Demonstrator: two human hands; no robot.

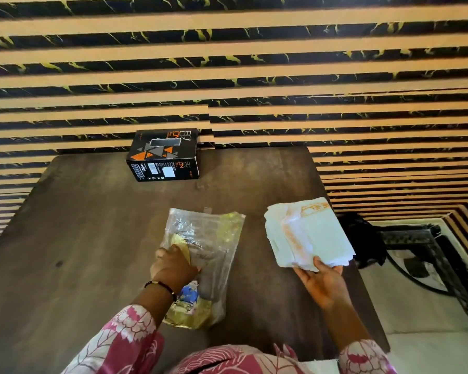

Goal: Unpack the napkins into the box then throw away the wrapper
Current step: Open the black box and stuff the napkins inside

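Right hand (323, 283) holds the napkins (305, 234) from below, thumb on top, stack lifted above the table's (92, 225) right edge. Left hand (173, 265) presses on the clear wrapper (211, 238), lying flat mid-table; cannot tell if the grip is closed on it. Black box (164, 156) stands at the far edge, well apart from both.

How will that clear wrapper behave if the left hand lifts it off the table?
Probably floppy: the wrapper is thin, crinkled clear film lying flat on the table. Likely very light now, since the napkins are out, held by the right hand. Its glossy surface may slip under the left hand.
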